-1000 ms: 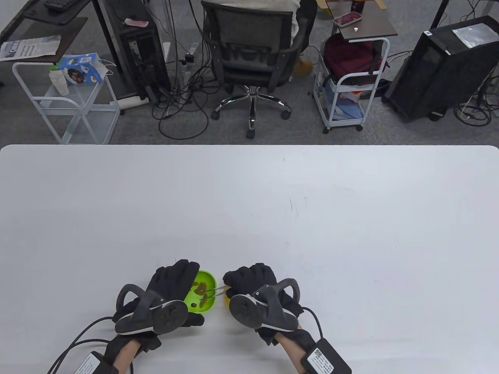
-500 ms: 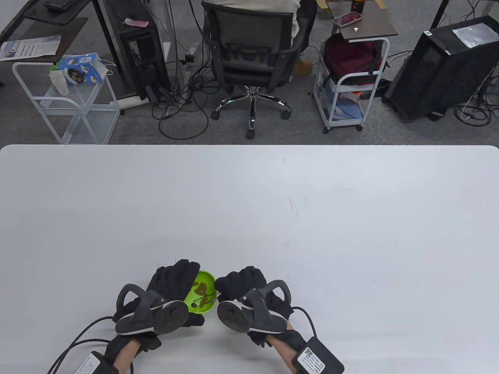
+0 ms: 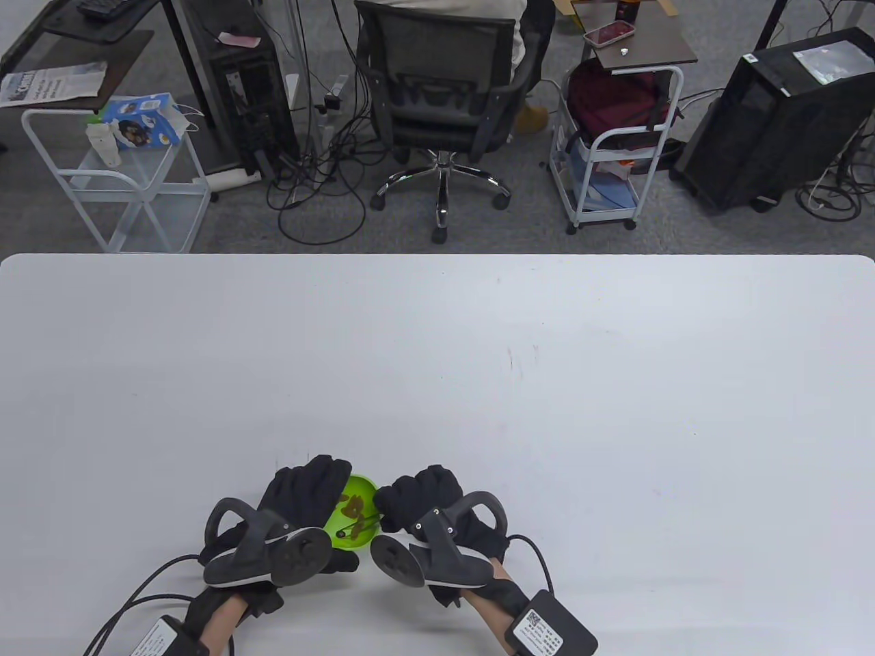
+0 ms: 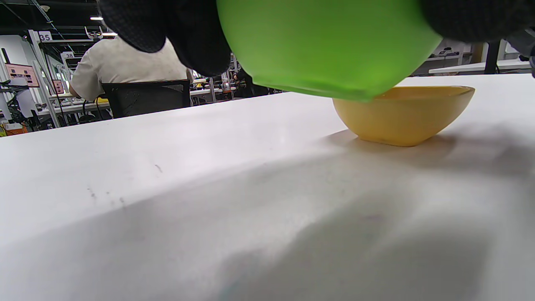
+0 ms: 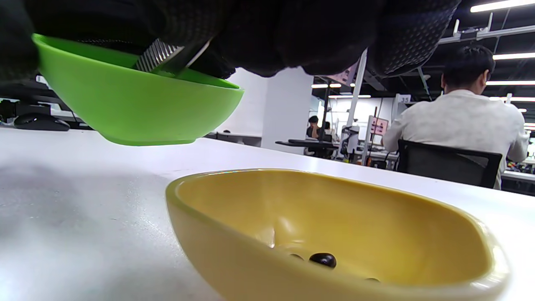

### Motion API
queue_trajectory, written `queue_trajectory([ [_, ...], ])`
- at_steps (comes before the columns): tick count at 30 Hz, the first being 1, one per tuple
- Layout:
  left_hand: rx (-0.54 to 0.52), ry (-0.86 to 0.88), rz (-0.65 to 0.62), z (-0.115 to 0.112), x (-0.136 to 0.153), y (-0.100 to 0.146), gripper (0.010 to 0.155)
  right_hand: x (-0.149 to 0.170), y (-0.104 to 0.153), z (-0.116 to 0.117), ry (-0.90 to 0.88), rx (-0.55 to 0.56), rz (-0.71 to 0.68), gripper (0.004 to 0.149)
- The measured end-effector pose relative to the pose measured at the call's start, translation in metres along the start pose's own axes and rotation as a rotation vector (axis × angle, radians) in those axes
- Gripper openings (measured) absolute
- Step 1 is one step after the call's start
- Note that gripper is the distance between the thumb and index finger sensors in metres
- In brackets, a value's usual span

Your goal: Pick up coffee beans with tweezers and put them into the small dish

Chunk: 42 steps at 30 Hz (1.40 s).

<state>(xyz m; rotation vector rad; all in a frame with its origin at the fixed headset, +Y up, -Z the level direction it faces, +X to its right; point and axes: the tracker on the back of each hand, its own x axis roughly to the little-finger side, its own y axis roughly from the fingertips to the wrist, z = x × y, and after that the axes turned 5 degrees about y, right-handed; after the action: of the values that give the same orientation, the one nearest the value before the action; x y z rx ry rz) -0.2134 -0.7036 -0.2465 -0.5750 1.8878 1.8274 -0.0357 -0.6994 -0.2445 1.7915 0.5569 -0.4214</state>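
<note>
The step in hand looks like picking a bean: the right hand (image 3: 437,509) pinches the tweezers (image 3: 366,523), whose tips reach into the green dish (image 3: 366,488) among the beans (image 3: 353,506). Whether a bean is caught between the tips I cannot tell. The left hand (image 3: 301,499) grips the green dish from its 9 o'clock side and holds it lifted off the bench (image 3: 478,376), as the wrist views show.

Next, I judge, the tips must close on one bean and carry it toward 3 o'clock to the yellow dish (image 5: 334,234), which stands on the bench beneath the right hand and has a few beans in it (image 5: 322,259).

The green dish's rim and the left fingers crowd the tweezers' path. Beyond the bench, at 12 o'clock, stands an office chair (image 3: 444,89).
</note>
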Motion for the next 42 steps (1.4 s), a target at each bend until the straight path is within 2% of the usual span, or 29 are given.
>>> queue_trajectory([
  [28, 0.001, 0.001, -0.001, 0.000, 0.000, 0.000, 0.115, 0.001, -0.002, 0.000, -0.005, -0.010, 0.008, 0.042],
  [35, 0.000, 0.002, -0.001, 0.000, 0.000, 0.000, 0.115, 0.010, -0.001, -0.004, -0.043, -0.007, 0.043, 0.042],
  [42, -0.003, 0.004, 0.001, 0.000, 0.001, 0.000, 0.115, 0.036, 0.006, -0.013, -0.124, 0.011, 0.125, 0.042],
])
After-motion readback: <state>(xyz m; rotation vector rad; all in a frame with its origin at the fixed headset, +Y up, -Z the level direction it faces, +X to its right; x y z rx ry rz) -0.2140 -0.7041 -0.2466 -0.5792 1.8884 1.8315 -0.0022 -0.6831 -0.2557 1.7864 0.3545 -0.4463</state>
